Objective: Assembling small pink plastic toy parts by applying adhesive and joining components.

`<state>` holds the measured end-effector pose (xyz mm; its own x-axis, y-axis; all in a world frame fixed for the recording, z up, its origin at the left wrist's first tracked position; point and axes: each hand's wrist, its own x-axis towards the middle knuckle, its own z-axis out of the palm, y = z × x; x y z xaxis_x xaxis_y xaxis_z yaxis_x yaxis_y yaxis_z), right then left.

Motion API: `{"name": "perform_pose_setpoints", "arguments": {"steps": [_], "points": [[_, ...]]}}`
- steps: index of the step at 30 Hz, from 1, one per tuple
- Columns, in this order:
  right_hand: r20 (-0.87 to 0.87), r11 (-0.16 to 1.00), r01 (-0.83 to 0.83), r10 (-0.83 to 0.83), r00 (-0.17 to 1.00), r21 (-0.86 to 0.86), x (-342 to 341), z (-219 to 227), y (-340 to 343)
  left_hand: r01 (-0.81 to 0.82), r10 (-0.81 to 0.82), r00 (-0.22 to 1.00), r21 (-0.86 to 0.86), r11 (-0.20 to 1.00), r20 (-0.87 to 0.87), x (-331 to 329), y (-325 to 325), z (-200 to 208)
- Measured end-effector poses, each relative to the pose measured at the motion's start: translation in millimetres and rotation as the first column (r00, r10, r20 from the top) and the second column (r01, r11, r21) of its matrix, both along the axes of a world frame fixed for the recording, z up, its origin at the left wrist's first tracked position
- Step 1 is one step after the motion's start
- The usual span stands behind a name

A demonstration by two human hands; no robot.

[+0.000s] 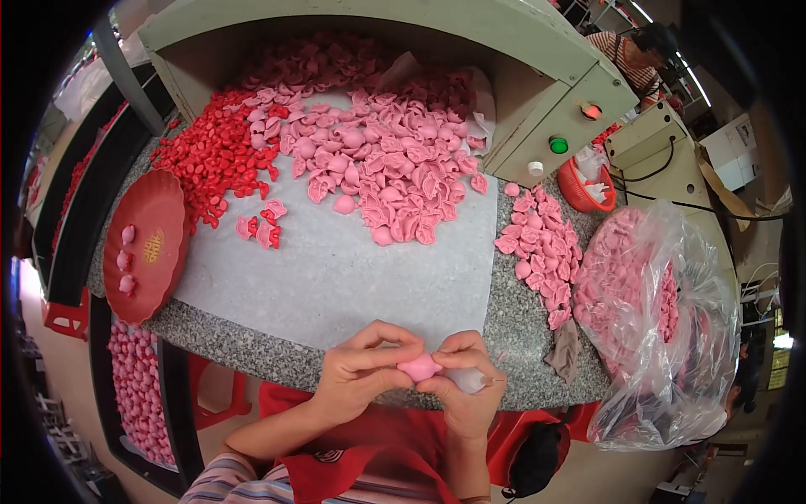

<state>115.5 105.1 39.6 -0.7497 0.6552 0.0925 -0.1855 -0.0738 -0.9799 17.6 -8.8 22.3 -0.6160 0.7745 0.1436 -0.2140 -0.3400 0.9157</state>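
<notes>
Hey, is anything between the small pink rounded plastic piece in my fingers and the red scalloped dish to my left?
Only your left hand, pinching the small pink rounded plastic piece, visibly stands between it and the red scalloped dish; the small pink-and-red cluster lies off that line.

We get bright light | glare on crumpled clear plastic bag (651, 416) right of our right hand (467, 405) | edges bent

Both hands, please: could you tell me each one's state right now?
Left hand: closed, holding a pink piece.
Right hand: closed, holding the same piece, with a pale item tucked inside.
</notes>
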Motion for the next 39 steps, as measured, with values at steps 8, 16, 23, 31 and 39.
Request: {"name": "perform_pose_setpoints", "arguments": {"steps": [8,16,23,31,39], "points": [[-0.169,0.972,-0.154,0.124,0.978,-0.176,-2.3,-16.2,2.1,0.011,-0.025,0.988,0.095,0.995,0.151,3.9,-1.3,-13.5],[-0.391,0.782,-0.302,0.081,0.917,-0.545,-8.1,-34.5,-2.0,-0.009,-0.003,0.993,0.103,0.995,0.118,7.0,3.5,-9.6],[-0.303,0.807,-0.265,0.113,0.946,-0.528,-9.8,-32.4,6.8,-0.06,0.064,0.996,-0.064,0.996,0.057,-0.3,-0.4,9.8],[0.266,0.979,-0.205,0.192,0.945,0.021,-24.3,5.5,13.5,0.112,-0.114,0.993,-0.26,0.959,0.006,-29.6,-3.2,4.5],[0.135,0.917,0.156,-0.219,0.966,0.367,-21.6,-1.9,-14.0,0.163,-0.282,0.651,0.232,0.959,0.705,-14.5,7.2,-15.6]]}}
